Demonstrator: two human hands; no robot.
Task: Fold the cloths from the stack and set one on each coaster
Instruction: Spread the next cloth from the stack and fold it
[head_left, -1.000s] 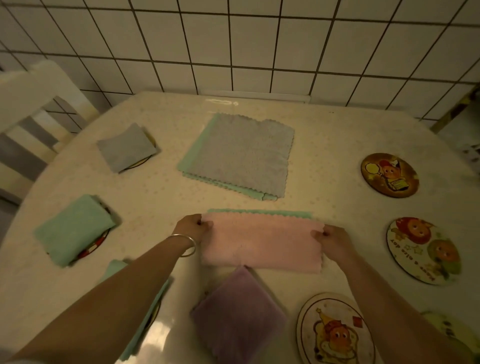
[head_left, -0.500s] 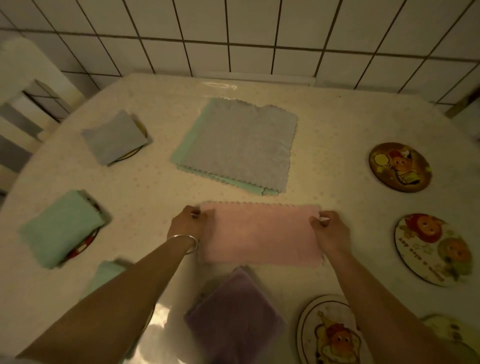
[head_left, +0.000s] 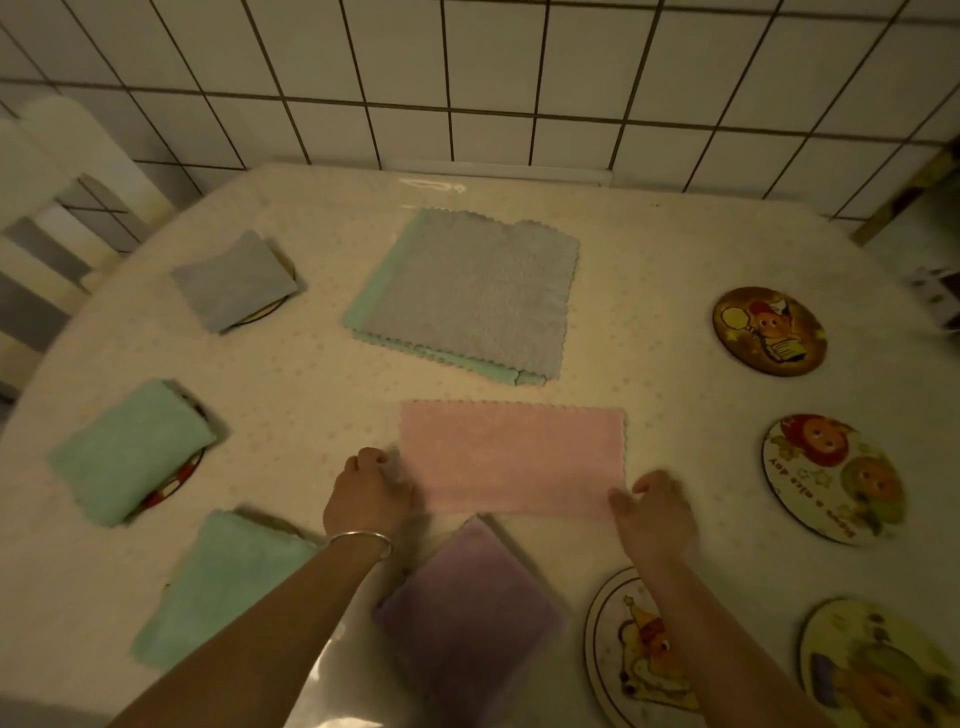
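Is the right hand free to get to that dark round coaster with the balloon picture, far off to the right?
Probably yes. The right hand looks empty at the pink cloth's near corner, and only bare table lies between it and the dark coaster.

Folded cloths hide most of four coasters; only a sliver shows under the grey cloth (head_left: 235, 280) at ten o'clock. The right hand (head_left: 655, 512) is motion-blurred, its grip perhaps loose. The bottom edge crops the four-o'clock coaster (head_left: 878, 670).

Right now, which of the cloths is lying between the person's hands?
The pink cloth, folded into a long strip; the grey, green and purple ones lie off to the sides.
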